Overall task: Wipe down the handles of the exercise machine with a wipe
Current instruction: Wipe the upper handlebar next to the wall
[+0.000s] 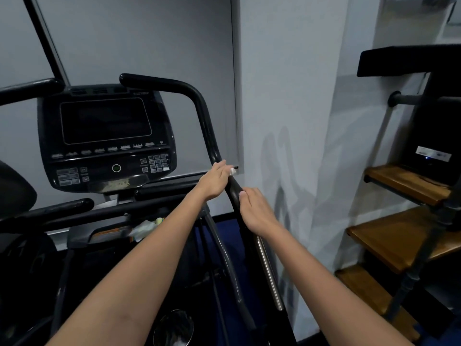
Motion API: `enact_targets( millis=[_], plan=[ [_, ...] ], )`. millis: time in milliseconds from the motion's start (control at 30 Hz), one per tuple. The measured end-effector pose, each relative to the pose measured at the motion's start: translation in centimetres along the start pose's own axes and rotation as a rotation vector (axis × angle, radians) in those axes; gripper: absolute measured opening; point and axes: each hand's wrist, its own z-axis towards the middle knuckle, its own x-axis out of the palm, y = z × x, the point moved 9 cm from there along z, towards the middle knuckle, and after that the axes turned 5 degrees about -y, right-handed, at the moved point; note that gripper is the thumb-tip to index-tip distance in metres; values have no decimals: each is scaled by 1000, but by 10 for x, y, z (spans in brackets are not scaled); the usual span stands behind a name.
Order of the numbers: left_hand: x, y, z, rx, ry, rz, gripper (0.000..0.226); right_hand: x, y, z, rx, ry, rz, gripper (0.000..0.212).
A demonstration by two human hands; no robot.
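Two bare forearms reach up from the bottom edge toward the machine's right-side handle [232, 188], a black curved bar that rises past the console [104, 138] and bends left over its top. Lower on that bar, the right hand [257, 213] is wrapped around it, thumb lying along the black grip, just above where a silver tube [268, 270] runs down beside the frame. Higher up, the left hand [214, 181] lies over the same handle with its fingers curled across the far side, pressing a white wipe [232, 170] against the bar; only a small corner of the wipe pokes out past the fingertips, so how much of it sits under the palm is hard to say. Both hands are close together on the bar without touching.

Left of the hands, the console's dark screen is off, with rows of buttons beneath it. A second black handle [45, 211] juts in from the left below the console. Crumpled pale material [144, 229], possibly more wipes, sits in a tray under the console. Wooden steps [409, 183] on a black frame stand against the grey wall at right.
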Motion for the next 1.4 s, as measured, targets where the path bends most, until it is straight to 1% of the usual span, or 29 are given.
enact_targets(
  millis=[133,200,333,400,567,700,867,967,1067,1200,1300,1400],
  plan=[
    [-6,3,13,43,-10,-9,49,6,5,25,1,-1,-90,31],
    [-8,4,20,75,-31,45,50,11,7,35,19,29,-133,32],
    [-13,18,45,137,-80,254,52,16,22,47,27,110,-233,43],
    [-16,25,55,152,-105,351,52,19,29,54,20,134,-280,44],
    [-36,30,76,241,-291,625,55,30,33,75,60,183,-366,44],
    [-57,22,98,336,-367,768,54,40,32,93,94,208,-416,46],
    [-101,4,129,398,-374,862,51,44,42,110,118,211,-428,49],
    [-128,-4,145,402,-378,887,50,50,43,121,144,232,-432,50],
    [-144,-6,154,397,-389,881,50,53,42,127,151,220,-411,49],
    [-126,-9,142,459,-368,853,50,53,36,129,164,189,-387,50],
    [-94,0,120,528,-283,850,50,48,36,125,165,169,-381,50],
    [-58,17,93,568,-176,786,51,44,32,118,166,159,-393,50]
  ],
)
